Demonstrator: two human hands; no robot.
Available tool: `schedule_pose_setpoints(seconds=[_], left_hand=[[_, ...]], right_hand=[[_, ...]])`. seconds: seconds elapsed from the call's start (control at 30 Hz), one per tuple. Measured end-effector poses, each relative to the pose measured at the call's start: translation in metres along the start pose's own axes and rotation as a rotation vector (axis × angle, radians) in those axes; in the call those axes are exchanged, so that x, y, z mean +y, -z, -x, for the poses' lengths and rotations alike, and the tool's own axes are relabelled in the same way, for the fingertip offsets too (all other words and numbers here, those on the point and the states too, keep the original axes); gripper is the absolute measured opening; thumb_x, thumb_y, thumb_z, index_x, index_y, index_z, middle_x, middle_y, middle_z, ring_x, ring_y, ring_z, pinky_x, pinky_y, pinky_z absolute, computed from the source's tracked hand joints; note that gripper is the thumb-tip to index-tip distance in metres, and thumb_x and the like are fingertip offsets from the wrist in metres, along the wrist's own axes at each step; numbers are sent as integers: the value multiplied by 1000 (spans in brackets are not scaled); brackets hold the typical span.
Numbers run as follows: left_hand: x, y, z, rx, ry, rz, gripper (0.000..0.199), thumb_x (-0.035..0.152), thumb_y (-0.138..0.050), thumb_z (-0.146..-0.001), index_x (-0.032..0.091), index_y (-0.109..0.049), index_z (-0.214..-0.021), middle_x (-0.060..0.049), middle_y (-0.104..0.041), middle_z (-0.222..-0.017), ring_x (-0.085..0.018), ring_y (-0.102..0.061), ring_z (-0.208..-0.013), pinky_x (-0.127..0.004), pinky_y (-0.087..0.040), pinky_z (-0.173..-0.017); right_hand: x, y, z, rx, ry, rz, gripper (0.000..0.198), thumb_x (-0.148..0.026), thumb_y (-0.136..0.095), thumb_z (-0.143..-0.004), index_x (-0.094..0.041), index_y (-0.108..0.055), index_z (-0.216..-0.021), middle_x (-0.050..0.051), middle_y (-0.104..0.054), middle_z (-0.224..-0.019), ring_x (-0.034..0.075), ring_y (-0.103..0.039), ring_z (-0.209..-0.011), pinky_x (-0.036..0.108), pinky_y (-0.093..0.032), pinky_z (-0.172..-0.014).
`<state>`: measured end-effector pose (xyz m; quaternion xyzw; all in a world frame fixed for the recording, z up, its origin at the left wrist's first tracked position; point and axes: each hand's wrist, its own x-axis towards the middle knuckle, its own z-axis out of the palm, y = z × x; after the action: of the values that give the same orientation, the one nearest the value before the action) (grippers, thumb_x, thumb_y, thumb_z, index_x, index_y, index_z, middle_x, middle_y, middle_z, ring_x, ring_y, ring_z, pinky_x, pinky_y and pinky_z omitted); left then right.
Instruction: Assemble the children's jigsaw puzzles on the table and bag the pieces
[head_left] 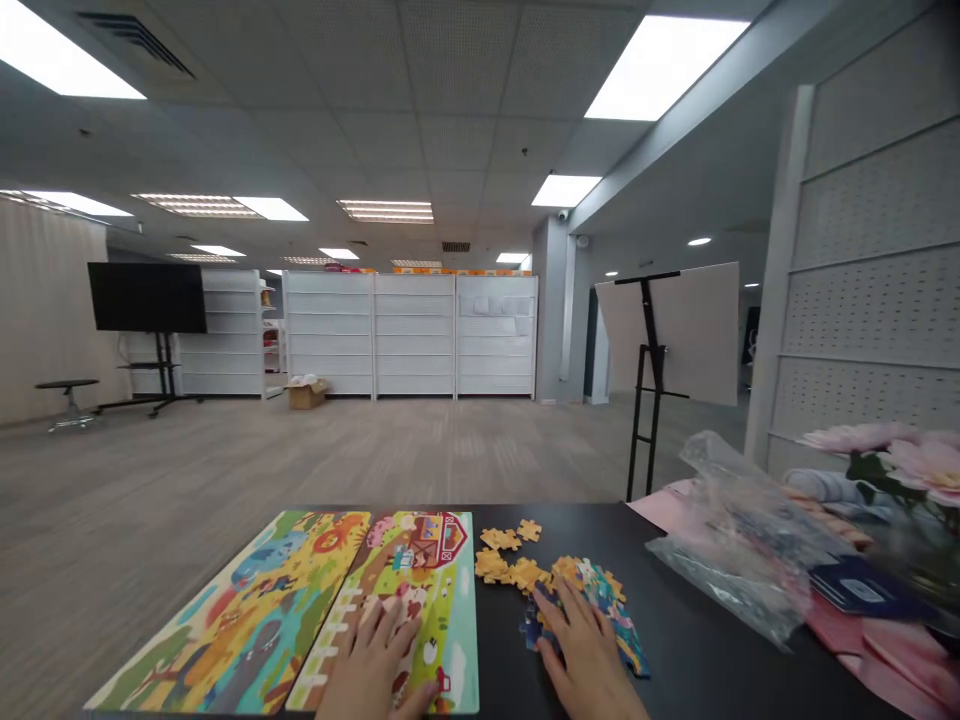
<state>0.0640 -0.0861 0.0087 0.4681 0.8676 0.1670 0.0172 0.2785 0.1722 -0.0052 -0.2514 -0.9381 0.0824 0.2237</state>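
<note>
A left hand (375,650) hides part of the farm board (452,600) beneath it, the wrist cropped by the frame's lower edge. Just right of the board, a right hand (581,640) covers some jigsaw pieces (616,610), its wrist likewise cropped; the pieces' printed motifs are too small to make out. Far right of the board, pink flowers (930,465) run out of frame. Well beyond it, what fills a cardboard box (307,396) is too small to identify.

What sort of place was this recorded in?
Probably an office or showroom-like indoor space, though its exact use is unclear: white shelving units stand in the background, with a large black screen and bright rectangular ceiling lights.
</note>
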Motion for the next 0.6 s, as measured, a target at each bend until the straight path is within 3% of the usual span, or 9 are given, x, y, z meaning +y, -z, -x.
schedule_pose_setpoints(seconds=[0.13,0.27,0.37,0.47,0.6], left_hand=[[8,9,3,-34,19,19,67,63,-65,-81,34,-59,-141,-5,-42,-158,-44,-26,-149,-64,-19,-120],[-9,17,7,123,23,85,57,46,-64,-83,32,-61,-138,-6,-53,-151,-36,-43,-142,-50,-32,-118],[-32,27,13,217,148,65,54,40,-54,-88,22,-60,-138,-11,-60,-144,-33,-50,-135,-45,-38,-113],[-47,40,18,179,266,59,62,36,-49,-89,12,-49,-147,-15,-55,-147,-32,-50,-136,-42,-37,-113],[-47,51,11,140,311,87,68,29,-50,-87,10,-39,-152,-17,-54,-148,-31,-50,-136,-39,-38,-111]], right_hand=[[-25,-4,3,17,212,-64,51,-31,-56,-92,-34,-57,-143,10,-43,-158,36,-41,-145,57,-37,-116],[-56,-39,-3,-144,415,-119,61,-33,-71,-81,-32,-58,-141,12,-49,-154,38,-49,-139,47,-47,-111],[-69,-70,-10,-202,464,-124,58,-39,-75,-80,-36,-62,-136,9,-58,-147,36,-58,-131,39,-54,-102],[-70,-87,-16,-199,481,-118,46,-38,-72,-82,-37,-68,-128,6,-65,-140,33,-62,-127,34,-55,-98],[-62,-95,-19,-113,532,-117,42,-38,-70,-83,-38,-70,-125,5,-69,-134,33,-67,-119,34,-59,-92]])
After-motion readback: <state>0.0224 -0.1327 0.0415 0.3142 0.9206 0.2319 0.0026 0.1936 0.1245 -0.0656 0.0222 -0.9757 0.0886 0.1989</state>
